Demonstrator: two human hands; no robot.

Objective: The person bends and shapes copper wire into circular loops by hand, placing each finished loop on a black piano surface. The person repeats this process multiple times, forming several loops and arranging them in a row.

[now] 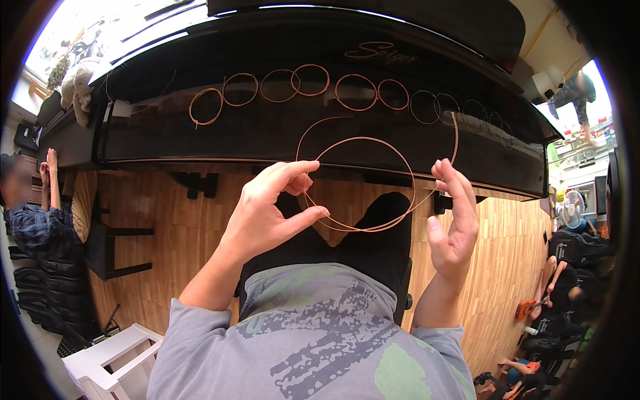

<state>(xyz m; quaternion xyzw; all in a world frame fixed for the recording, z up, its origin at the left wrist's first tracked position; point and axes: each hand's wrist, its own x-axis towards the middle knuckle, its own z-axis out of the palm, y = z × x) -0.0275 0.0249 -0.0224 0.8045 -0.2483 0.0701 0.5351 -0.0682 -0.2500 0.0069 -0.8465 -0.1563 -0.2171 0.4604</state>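
Observation:
My left hand (pixel 270 213) holds a copper-coloured wire loop (pixel 363 139) at its left side, fingers curled round the strands and thumb stretched toward the loop. My right hand (pixel 453 220) has the loop's loose strand caught at its curled fingertips, with the thumb apart below. The loop hangs between my hands over the near edge of a glossy black piano top (pixel 253 133). Along that top lies a row of separate coils, copper ones (pixel 355 75) toward the left and middle, thinner silvery ones (pixel 425 92) at the right.
At the left a person (pixel 33 227) in a plaid shirt has hands at the piano, near a black bench (pixel 127 233). A white wooden piece (pixel 100 360) stands lower left. Several people, one with an orange ukulele (pixel 527 308), and a fan (pixel 572 208) are at the right.

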